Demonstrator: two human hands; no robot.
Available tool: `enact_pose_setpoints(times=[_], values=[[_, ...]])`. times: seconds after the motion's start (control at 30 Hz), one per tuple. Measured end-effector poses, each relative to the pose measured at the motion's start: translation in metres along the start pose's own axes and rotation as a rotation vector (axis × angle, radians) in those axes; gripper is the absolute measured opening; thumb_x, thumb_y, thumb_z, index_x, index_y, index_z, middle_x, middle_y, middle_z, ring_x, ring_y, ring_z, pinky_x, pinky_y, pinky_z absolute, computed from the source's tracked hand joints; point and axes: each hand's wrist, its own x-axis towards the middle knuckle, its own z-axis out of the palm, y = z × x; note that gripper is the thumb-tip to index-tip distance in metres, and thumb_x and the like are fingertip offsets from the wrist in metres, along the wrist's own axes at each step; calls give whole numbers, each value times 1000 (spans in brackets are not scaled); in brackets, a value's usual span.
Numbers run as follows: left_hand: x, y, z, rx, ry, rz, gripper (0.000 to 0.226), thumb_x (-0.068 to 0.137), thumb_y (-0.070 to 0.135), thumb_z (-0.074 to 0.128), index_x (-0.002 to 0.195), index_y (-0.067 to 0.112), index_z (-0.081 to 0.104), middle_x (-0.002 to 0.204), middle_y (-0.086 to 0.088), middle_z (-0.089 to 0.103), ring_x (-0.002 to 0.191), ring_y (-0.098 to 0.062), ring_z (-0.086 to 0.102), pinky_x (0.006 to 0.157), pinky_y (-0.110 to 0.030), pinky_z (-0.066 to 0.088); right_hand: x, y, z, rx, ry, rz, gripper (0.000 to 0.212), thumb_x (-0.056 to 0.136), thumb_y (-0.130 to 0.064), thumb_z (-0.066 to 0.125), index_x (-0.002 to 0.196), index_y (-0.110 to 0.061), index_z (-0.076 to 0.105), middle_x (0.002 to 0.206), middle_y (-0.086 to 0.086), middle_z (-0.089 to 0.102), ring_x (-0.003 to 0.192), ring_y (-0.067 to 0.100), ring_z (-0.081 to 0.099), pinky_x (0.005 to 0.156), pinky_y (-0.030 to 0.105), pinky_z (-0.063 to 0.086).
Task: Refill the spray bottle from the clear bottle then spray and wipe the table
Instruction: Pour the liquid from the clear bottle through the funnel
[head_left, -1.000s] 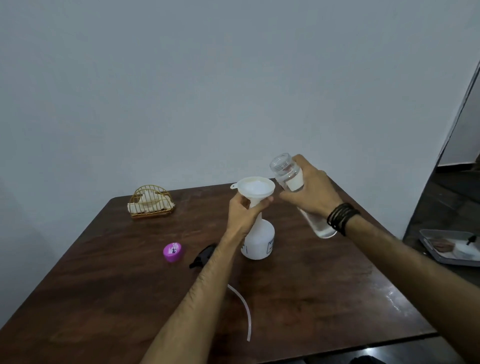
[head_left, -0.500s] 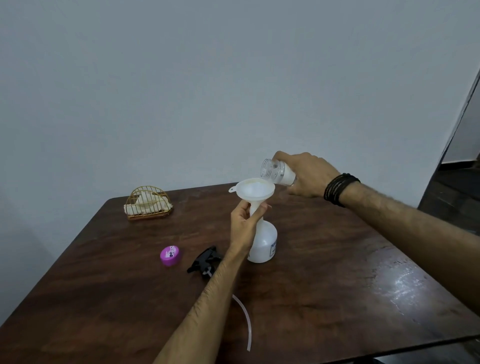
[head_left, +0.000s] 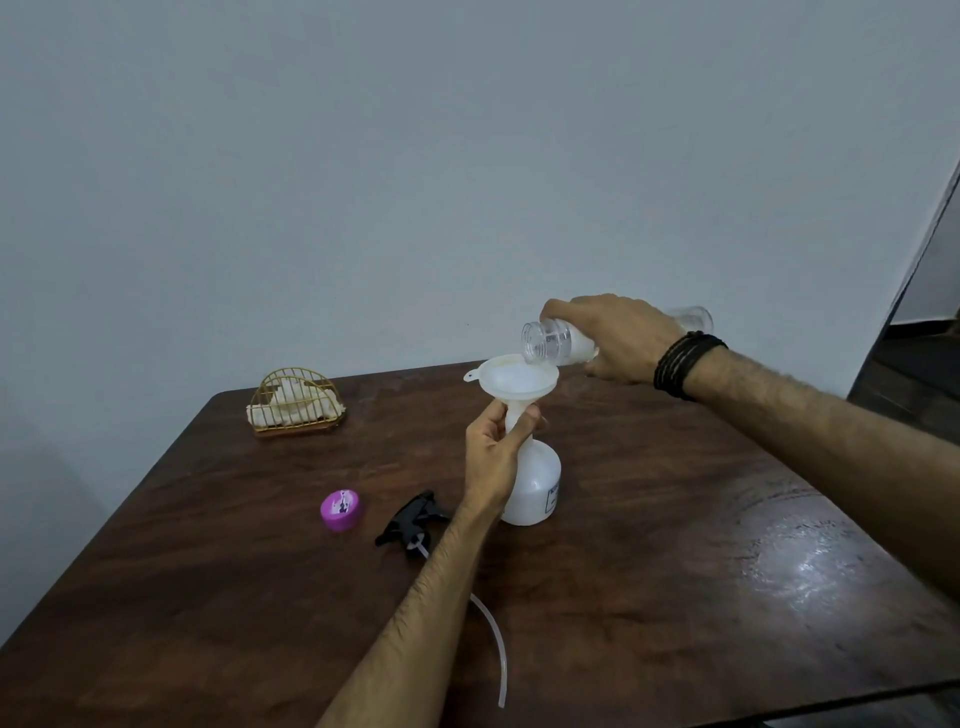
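Hands grip funnel (head_left: 518, 383) and tipped clear bottle (head_left: 556, 345); purple cap (head_left: 341, 511), sprayer head (head_left: 413, 525) lie left.

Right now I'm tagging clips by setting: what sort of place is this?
Probably a home room: a dark wooden table against a bare pale wall, with a gold wire holder of white cloths.

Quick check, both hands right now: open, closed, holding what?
Left hand: closed around the funnel stem atop the spray bottle.
Right hand: closed on the clear bottle, tipped toward the funnel.

bare table (head_left: 727, 597) right of spray bottle (head_left: 535, 488)
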Motion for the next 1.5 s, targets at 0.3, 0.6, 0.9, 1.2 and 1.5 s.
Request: enact_pose_setpoints(times=[0.3,0.6,0.9,1.2,1.5], values=[[0,-1,1,-3,1,-11,18,97,15,63,103,-1,70,89,-12,74,80,-9,69,73,-14,52,1,3,2,-44,25,-51,53,79,-14,72,124,-27,46,98,-1,60,87,29,60,69,43,52],[1,-1,0,-16,5,-14,16,96,15,65,98,0,71,89,-15,74,81,-12,69,75,-18,53,2,4,-3,-33,37,-44,53,78,-11,69,125,-24,48,97,1,60,86,29,60,68,44,52],[0,1,1,-24,4,-23,13,97,15,65,93,4,71,82,-8,73,80,-15,69,75,-22,53,1,6,-3,-28,34,-36,53,77,-11,68,124,-23,48,98,1,60,87,29,59,66,40,49],[0,1,1,-25,7,-29,12,97,16,64,94,7,71,81,-6,72,80,-18,69,76,-26,53,0,7,-1,-8,42,-33,52,78,-11,68,125,-23,49,98,1,61,88,29,59,66,38,47],[-1,4,2,-40,3,-29,11,97,15,64,97,7,71,81,-6,72,79,-16,69,73,-21,53,0,8,-2,-23,38,-26,55,76,-9,69,125,-25,48,99,1,60,89,29,59,69,43,52]])
